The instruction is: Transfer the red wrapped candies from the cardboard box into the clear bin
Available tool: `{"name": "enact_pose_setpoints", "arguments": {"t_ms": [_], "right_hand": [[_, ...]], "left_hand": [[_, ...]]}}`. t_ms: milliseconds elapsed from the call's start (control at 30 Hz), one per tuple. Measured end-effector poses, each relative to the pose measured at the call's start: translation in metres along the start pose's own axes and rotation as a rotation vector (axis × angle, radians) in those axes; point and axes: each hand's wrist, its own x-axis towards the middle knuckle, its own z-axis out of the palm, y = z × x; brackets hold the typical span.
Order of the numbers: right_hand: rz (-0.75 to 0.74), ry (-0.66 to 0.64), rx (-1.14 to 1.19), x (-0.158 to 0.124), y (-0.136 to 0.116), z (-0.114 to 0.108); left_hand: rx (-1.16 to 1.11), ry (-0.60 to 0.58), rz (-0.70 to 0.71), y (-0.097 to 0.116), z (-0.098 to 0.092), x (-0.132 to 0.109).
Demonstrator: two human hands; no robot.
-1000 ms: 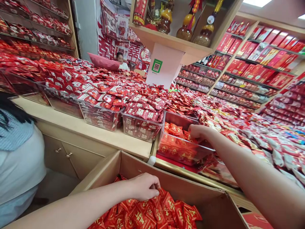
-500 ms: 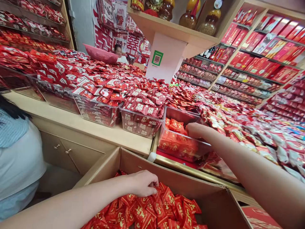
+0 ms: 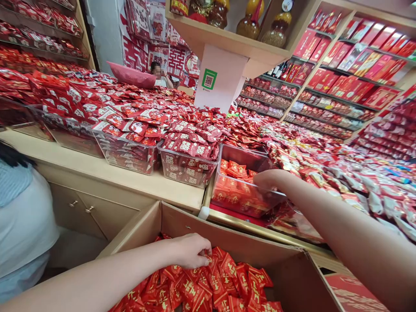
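Note:
My left hand (image 3: 192,251) is inside a cardboard box (image 3: 240,236), low over a heap of small red packets (image 3: 195,290) with gold writing. Its fingers are curled together at the packets; what they hold, if anything, is hidden. My right hand (image 3: 269,179) reaches down into a clear plastic bin (image 3: 238,201) on the counter, which is partly filled with matching red packets (image 3: 236,170). Its fingertips are out of sight among the packets and behind the bin's wall.
Clear bins of dark red packets (image 3: 190,162) stand along the wooden counter (image 3: 97,173) to the left. More wrapped goods (image 3: 351,190) are heaped on the right. A pink basket (image 3: 131,76) sits behind. At left is a person in a white top (image 3: 27,221).
The whole view has shifted slightly, moving the scene a little leftward. My right hand has sunk lower into the clear bin. My left hand keeps its place at the packets in the box.

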Motion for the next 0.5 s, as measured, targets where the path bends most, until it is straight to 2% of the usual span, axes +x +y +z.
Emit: {"name": "enact_pose_setpoints", "arguments": {"t_ms": [100, 167, 367, 500], "right_hand": [[0.008, -0.083, -0.053, -0.001, 0.0, -0.002], [0.002, -0.079, -0.079, 0.0, 0.001, -0.003], [-0.074, 0.231, -0.13, 0.014, 0.003, -0.005], [-0.078, 0.229, -0.137, 0.025, 0.006, 0.001]], "left_hand": [[0.002, 0.003, -0.006, 0.0, 0.0, 0.0], [0.007, 0.003, -0.01, -0.001, 0.0, 0.0], [0.024, -0.02, -0.026, -0.001, 0.001, -0.001], [0.033, -0.033, -0.021, -0.002, 0.001, -0.001]]}}
